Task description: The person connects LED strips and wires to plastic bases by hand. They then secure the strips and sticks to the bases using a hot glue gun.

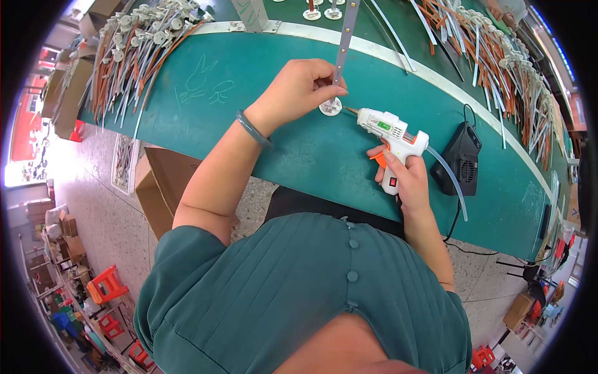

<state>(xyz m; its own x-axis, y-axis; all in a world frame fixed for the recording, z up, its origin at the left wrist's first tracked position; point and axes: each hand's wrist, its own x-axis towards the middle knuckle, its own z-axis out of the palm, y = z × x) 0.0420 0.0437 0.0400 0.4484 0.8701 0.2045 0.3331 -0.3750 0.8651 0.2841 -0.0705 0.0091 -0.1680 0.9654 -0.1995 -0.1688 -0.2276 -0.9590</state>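
Observation:
My left hand [309, 86] pinches a narrow grey LED strip [344, 47] near its lower end. The strip stands upright, its foot at a round white base [331, 106] over the green table; whether the two are joined I cannot tell. My right hand [405, 177] is wrapped round the handle of a white hot glue gun [391, 134] with an orange trigger. The gun's nozzle points left and sits just right of the round base. A clear glue stick [450, 173] curves out of the back of the gun.
A black speaker-like device [462, 159] with a cord stands on the green table [299, 153] at right. Bundles of strips with round white ends [146, 47] lie at far left, and more strips [492, 68] at right. An open cardboard box [165, 187] is below the table's left edge.

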